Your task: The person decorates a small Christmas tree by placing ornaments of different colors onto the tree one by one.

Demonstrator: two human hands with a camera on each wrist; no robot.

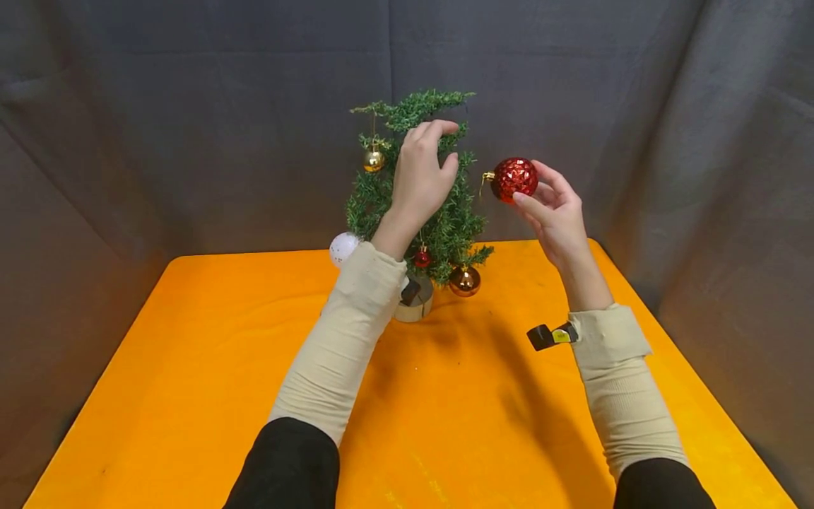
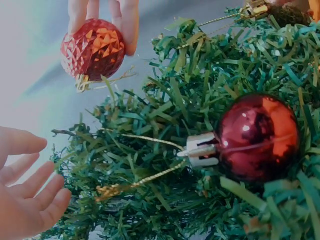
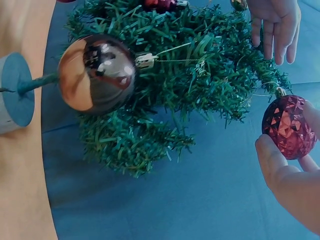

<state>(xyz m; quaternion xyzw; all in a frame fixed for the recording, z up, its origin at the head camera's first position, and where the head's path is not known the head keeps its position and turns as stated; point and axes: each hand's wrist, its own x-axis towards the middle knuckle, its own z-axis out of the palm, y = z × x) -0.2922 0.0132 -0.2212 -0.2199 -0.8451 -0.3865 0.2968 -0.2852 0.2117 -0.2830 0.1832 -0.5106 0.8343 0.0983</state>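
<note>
A faceted red bauble (image 1: 515,179) with a gold cap and a thin gold loop is held by my right hand (image 1: 559,212), right of a small artificial Christmas tree (image 1: 416,109). Thumb and fingertips pinch it from its far side, the cap pointing toward the tree. My left hand (image 1: 422,170) is raised in front of the upper branches, fingers loosely bent and nothing in them. The left wrist view shows the red bauble (image 2: 93,50) and the left fingers (image 2: 37,195) apart from each other.
Hanging on the tree are a small gold bauble (image 1: 374,160), a white ball (image 1: 344,249), a small red bauble (image 1: 422,257) and a copper bauble (image 1: 466,281). Its round wooden base (image 1: 413,308) stands on the orange tabletop (image 1: 242,318), before a grey curtain (image 1: 254,127).
</note>
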